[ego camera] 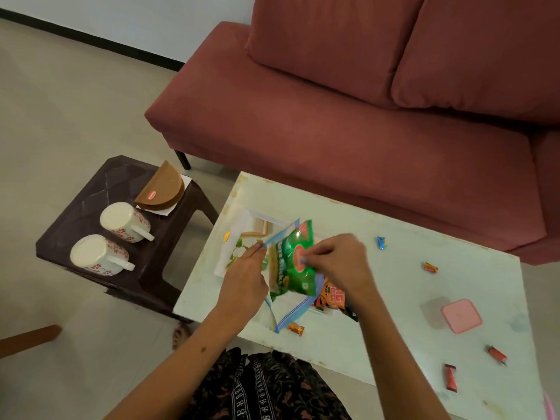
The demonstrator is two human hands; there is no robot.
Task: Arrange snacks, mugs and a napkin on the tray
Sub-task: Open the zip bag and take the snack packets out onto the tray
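A white tray (242, 219) with a leaf print lies on the pale table (378, 283). Over it my left hand (245, 274) pinches the blue zip edge of a clear zip bag (291, 313). My right hand (336, 265) pinches a green snack packet (291, 268) at the bag's mouth. An orange snack packet (333, 295) lies under the bag. Two white floral mugs (124, 221) (98, 256) stand upside down on the dark stool (91, 192). A white napkin (163, 209) lies beneath a brown holder (162, 187) on the stool.
Wrapped candies are scattered on the table: blue (381, 242), orange (431, 267), (296, 328), red (497, 354), (450, 378). A pink square lid (461, 316) lies at the right. A red sofa (333, 116) stands behind the table. The stool is left of the table.
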